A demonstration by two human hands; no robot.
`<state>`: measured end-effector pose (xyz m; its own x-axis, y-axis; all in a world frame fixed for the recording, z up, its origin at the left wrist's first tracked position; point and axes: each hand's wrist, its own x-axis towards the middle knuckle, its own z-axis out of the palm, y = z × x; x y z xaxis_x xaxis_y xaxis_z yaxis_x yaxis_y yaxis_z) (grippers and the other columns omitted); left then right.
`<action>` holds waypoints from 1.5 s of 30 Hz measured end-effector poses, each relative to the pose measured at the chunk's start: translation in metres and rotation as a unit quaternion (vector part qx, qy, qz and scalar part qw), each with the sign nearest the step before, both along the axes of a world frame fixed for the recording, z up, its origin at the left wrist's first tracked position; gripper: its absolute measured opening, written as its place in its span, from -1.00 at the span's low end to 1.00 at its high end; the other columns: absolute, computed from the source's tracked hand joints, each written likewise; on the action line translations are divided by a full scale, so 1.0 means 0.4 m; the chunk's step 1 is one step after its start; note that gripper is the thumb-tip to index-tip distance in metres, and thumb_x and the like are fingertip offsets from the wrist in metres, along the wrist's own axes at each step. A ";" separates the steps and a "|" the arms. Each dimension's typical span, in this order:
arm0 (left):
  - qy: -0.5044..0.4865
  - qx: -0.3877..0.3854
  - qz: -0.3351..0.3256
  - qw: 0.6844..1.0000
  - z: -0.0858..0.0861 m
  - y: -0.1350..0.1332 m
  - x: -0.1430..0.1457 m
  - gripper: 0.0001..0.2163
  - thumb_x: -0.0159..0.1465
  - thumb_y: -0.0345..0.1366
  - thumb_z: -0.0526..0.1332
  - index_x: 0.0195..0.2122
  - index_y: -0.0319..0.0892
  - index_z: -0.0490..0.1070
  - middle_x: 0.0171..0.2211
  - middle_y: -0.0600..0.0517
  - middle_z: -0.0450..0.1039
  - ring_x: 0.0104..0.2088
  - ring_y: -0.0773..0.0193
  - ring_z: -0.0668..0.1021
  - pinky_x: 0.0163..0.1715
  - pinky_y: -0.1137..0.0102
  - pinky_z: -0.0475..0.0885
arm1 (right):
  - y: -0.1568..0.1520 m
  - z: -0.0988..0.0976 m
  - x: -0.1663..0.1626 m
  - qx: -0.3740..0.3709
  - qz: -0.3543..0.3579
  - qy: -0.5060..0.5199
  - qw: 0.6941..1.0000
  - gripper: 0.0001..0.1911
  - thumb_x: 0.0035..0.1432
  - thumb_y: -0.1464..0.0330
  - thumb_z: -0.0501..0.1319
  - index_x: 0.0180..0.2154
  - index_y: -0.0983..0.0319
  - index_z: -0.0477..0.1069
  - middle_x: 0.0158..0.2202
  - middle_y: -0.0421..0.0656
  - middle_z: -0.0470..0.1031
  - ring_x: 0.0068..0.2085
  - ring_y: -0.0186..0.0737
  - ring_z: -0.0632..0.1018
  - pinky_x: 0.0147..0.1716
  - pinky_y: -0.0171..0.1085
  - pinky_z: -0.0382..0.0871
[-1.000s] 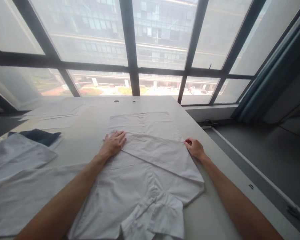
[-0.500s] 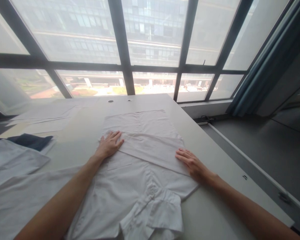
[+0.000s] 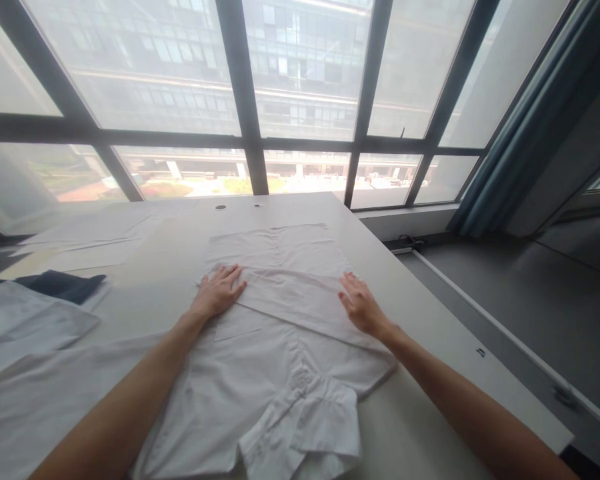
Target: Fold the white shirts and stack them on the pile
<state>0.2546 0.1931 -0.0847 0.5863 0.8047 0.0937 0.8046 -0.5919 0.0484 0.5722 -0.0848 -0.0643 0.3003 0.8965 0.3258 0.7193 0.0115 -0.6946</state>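
Note:
A white button shirt [image 3: 215,387] lies spread on the table, its collar [image 3: 325,417] toward me and its hem at the far end. One sleeve [image 3: 295,293] is laid across the body, and the other reaches out to the left. My left hand [image 3: 219,292] rests flat, fingers spread, on the left part of the folded sleeve. On the right side, my right hand [image 3: 361,303] is over the same sleeve near the shirt's edge, fingers stretched out and holding nothing. Whether its palm presses the cloth cannot be seen.
The white table [image 3: 410,413] ends at a slanting right edge, with grey floor beyond. At the left lie a pale folded cloth [image 3: 30,320], a dark blue cloth [image 3: 55,285] and flat white sheets [image 3: 95,233]. Windows stand behind; a blue curtain [image 3: 510,133] hangs right.
My right hand has moved up and slightly left along the folded sleeve. My left hand stays in place on the shirt. The view has shifted slightly.

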 end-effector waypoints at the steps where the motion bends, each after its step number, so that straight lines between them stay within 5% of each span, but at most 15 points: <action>1: 0.000 -0.001 -0.001 1.000 -0.001 0.002 -0.001 -0.43 0.44 0.02 -0.13 0.40 -0.06 0.11 0.44 -0.01 -0.01 0.42 -0.05 0.03 0.29 -0.23 0.00 | 0.020 0.000 -0.046 0.012 0.032 0.055 0.998 -0.46 0.28 0.17 0.15 0.21 0.27 0.39 0.36 0.07 0.23 0.40 0.07 0.15 0.38 0.12 -0.11; 3: -0.002 0.001 -0.004 1.000 -0.002 0.005 -0.002 -0.44 0.44 0.01 -0.12 0.40 -0.05 0.12 0.44 -0.01 0.00 0.42 -0.05 0.04 0.30 -0.21 0.00 | 0.056 -0.003 -0.131 0.027 0.088 0.224 0.970 -0.53 0.27 0.13 0.16 0.12 0.20 0.47 0.28 0.03 0.37 0.33 0.03 0.31 0.34 0.08 0.04; 6: -0.007 0.008 -0.008 1.000 -0.002 0.004 -0.004 -0.45 0.43 0.01 -0.11 0.39 -0.03 0.14 0.43 -0.01 0.01 0.42 -0.05 0.05 0.31 -0.17 0.00 | 0.098 -0.013 -0.191 0.010 0.153 0.517 0.842 -0.55 0.35 0.06 0.06 0.08 0.15 0.45 0.22 -0.03 0.43 0.23 -0.04 0.43 0.22 0.08 0.27; 8: -0.009 0.008 -0.008 1.000 -0.002 0.001 -0.004 -0.46 0.43 0.00 -0.10 0.39 -0.03 0.14 0.43 -0.02 0.02 0.42 -0.05 0.06 0.31 -0.15 0.00 | 0.110 -0.024 -0.164 -0.016 0.147 0.636 0.758 -0.54 0.39 0.04 -0.03 0.06 0.17 0.42 0.22 -0.01 0.42 0.20 -0.09 0.46 0.19 0.05 0.33; 11: -0.016 0.005 -0.011 1.000 -0.001 -0.003 -0.003 -0.46 0.43 0.00 -0.09 0.39 -0.04 0.16 0.42 -0.04 0.05 0.41 -0.07 0.07 0.31 -0.16 0.00 | 0.099 -0.041 -0.046 -0.025 0.069 0.715 0.695 -0.48 0.43 0.04 -0.17 0.06 0.22 0.36 0.22 0.08 0.39 0.16 -0.11 0.51 0.16 0.08 0.37; 16: -0.030 0.006 -0.012 0.999 0.003 -0.007 0.000 -0.46 0.43 -0.01 -0.06 0.38 -0.04 0.18 0.41 -0.07 0.08 0.40 -0.08 0.09 0.30 -0.14 0.03 | 0.045 -0.040 0.140 0.085 -0.056 0.689 0.718 -0.45 0.42 0.06 -0.28 0.11 0.19 0.29 0.26 0.12 0.33 0.17 -0.13 0.51 0.12 0.06 0.43; 20: -0.027 -0.001 -0.011 1.000 0.007 -0.009 0.002 -0.45 0.42 0.00 -0.08 0.37 -0.06 0.19 0.41 -0.07 0.07 0.40 -0.10 0.09 0.30 -0.14 0.03 | 0.020 -0.011 0.139 0.142 -0.119 0.650 0.737 -0.50 0.40 0.07 -0.22 0.01 0.15 0.36 0.29 0.04 0.30 0.25 -0.20 0.41 0.19 -0.05 0.38; 24: -0.026 -0.004 -0.013 1.000 0.004 -0.002 0.000 -0.44 0.42 0.02 -0.09 0.38 -0.06 0.18 0.42 -0.05 0.06 0.41 -0.10 0.07 0.30 -0.14 0.03 | -0.011 0.016 0.026 0.135 -0.016 0.672 0.728 -0.47 0.38 0.03 -0.20 -0.03 0.14 0.42 0.28 -0.04 0.34 0.28 -0.18 0.39 0.25 -0.03 0.29; 28: -0.023 -0.005 -0.009 1.000 -0.004 0.009 -0.003 -0.45 0.42 0.02 -0.09 0.37 -0.02 0.18 0.43 -0.03 0.04 0.42 -0.08 0.05 0.31 -0.13 0.00 | -0.067 -0.012 -0.074 0.034 0.093 0.671 0.735 -0.42 0.36 -0.03 -0.18 0.02 0.16 0.42 0.25 0.04 0.39 0.29 -0.05 0.37 0.25 0.14 0.25; 37: -0.017 -0.006 -0.007 1.000 -0.003 0.002 0.001 -0.43 0.42 0.04 -0.13 0.39 -0.03 0.13 0.44 -0.01 0.01 0.42 -0.07 0.04 0.31 -0.18 -0.03 | -0.234 -0.058 0.014 0.035 0.061 0.689 0.722 -0.45 0.37 0.00 -0.19 0.03 0.12 0.40 0.31 -0.01 0.32 0.33 -0.10 0.32 0.29 0.15 0.18; 40: -0.016 -0.004 -0.007 1.000 0.001 -0.004 0.002 -0.43 0.42 0.03 -0.12 0.39 -0.04 0.14 0.43 -0.01 0.02 0.41 -0.08 0.05 0.31 -0.18 -0.04 | -0.268 -0.047 0.056 0.018 0.026 0.689 0.724 -0.51 0.38 0.06 -0.15 0.01 0.14 0.40 0.26 0.05 0.37 0.29 -0.07 0.37 0.25 0.15 0.27; 45: -0.016 -0.005 -0.006 1.000 0.007 -0.009 0.003 -0.44 0.42 0.01 -0.12 0.39 -0.05 0.14 0.43 -0.01 0.02 0.42 -0.06 0.05 0.31 -0.15 -0.03 | -0.218 0.020 0.165 0.029 -0.141 0.668 0.730 -0.63 0.38 0.25 -0.11 -0.14 0.19 0.44 0.07 0.09 0.51 0.11 -0.08 0.55 0.12 0.04 0.45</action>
